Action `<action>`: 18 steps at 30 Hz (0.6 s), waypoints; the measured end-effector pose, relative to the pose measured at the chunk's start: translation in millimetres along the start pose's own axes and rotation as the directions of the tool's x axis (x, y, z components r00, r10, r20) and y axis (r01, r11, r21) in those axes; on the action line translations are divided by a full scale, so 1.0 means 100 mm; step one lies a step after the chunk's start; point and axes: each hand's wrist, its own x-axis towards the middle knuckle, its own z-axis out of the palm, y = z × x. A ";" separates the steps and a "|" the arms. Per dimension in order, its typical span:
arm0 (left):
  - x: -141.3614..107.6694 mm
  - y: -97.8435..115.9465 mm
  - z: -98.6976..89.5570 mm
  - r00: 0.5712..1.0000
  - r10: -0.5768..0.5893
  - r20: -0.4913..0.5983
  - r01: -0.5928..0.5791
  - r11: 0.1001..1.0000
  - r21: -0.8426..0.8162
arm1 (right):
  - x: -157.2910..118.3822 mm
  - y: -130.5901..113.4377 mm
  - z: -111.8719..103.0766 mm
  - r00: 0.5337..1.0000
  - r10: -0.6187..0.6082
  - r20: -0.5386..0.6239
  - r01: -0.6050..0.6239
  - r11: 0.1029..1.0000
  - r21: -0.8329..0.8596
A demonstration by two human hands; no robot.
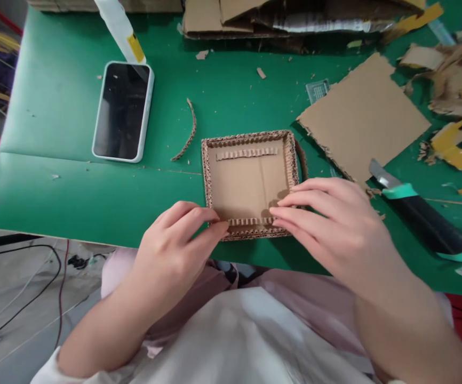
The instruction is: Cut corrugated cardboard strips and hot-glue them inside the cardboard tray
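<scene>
In front of me a shallow cardboard tray (204, 176) with corrugated walls lies on the green table. Inside it, near the front wall, runs a corrugated cardboard strip (251, 221). My left hand (181, 240) pinches the strip's left end at the tray's front left corner. At the other end, my right hand (331, 224) closes thumb and fingers on the strip beside the right wall. A second corrugated strip (247, 154) lies inside along the back wall. Fingertips hide both ends of the front strip.
A utility knife (431, 224) with its blade out lies right of my right hand. Behind it are a cardboard sheet (369, 114) and torn scraps (459, 144). A phone (122, 112), a white bottle (121, 29) and a curved cardboard strip (189, 133) lie to the left.
</scene>
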 end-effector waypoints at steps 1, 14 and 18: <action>0.01 0.01 0.01 1.000 -0.002 0.008 0.002 1.000 -0.002 | -0.02 0.03 -0.02 1.000 -0.001 0.002 0.001 1.000 -0.015; 0.09 0.10 0.15 1.000 -0.009 -0.019 0.011 0.995 0.095 | -0.08 0.08 0.03 0.998 -0.034 0.056 0.037 0.998 -0.052; 0.10 0.12 0.15 0.999 -0.035 -0.007 0.035 0.994 0.106 | -0.08 0.07 0.03 0.997 -0.025 0.068 0.029 0.998 -0.058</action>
